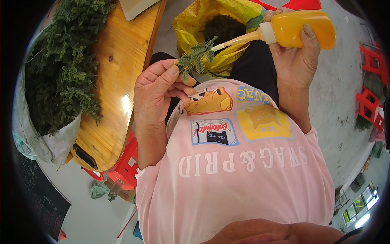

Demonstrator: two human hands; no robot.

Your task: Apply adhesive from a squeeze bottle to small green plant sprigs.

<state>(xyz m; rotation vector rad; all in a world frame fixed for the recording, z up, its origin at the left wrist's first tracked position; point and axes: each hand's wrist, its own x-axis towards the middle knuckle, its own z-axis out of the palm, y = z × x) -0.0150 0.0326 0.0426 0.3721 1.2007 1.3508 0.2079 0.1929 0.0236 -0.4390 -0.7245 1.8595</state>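
Note:
Between the thumb and fingers of my left hand (156, 87) is a small green fir sprig (195, 59), held by its lower end above my lap. My right hand (298, 61) grips a yellow squeeze bottle (304, 30) with a white collar and a long tapered nozzle (239, 40). The bottle is tipped sideways, and its pale nozzle tip meets or nearly meets the sprig's right side; I cannot tell whether they touch. Below and behind the sprig stands an open yellow plastic bag (189, 26) with dark green sprigs (225, 28) inside.
On the left, a wooden table (118, 53) bears a white sack (63, 142) full of fir greenery (73, 77). A dark phone-like object (85, 157) lies at the table's near edge. Red plastic stools (367, 103) stand at the right, another red stool (126, 164) under the table.

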